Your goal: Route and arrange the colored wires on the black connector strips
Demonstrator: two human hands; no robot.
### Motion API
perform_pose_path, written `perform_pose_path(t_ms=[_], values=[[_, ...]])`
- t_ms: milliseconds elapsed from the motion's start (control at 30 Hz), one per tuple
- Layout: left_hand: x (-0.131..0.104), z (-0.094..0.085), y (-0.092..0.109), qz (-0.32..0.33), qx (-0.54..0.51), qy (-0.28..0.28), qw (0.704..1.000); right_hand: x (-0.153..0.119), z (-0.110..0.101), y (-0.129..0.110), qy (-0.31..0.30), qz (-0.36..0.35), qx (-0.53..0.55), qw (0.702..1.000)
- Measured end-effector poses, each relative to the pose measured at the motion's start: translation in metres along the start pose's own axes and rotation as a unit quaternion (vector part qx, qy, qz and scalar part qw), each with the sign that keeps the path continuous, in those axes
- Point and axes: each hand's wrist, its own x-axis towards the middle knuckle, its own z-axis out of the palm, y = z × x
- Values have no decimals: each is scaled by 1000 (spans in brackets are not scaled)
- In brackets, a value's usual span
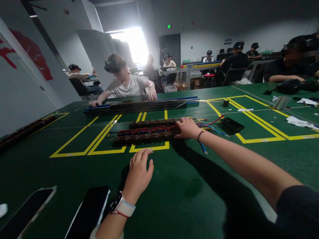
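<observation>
My right hand (188, 128) lies over the right end of a dark wired assembly (146, 135), with its fingers spread on top. Red, blue and yellow cables (214, 130) come out beside that hand. My left hand (139, 175) rests nearer to me on the green table (172, 198), its fingers apart and nothing in it. Right of the cables sits a small black tray (232, 125).
Long dark bars (142, 106) lie across the far side, under a person's hands. Two phones (83, 224) (21, 222) are at the near left. White paper scraps (302, 122) and another person's arms (289, 77) are on the right.
</observation>
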Motion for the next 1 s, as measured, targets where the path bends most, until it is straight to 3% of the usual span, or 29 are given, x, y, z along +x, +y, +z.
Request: perform_pose_path(t_ms=[233,567,700,1000], values=[[0,2,0,1,-1,-1,1000,41,2,-12,-66,-51,82,993],[0,-2,1,-21,-8,-33,999,82,6,3,-230,-92,132,960],[0,-2,0,-29,-17,-45,998,89,8,3,-231,-89,126,961],[0,3,-6,-21,-42,-46,998,72,9,1,-142,-103,114,978]])
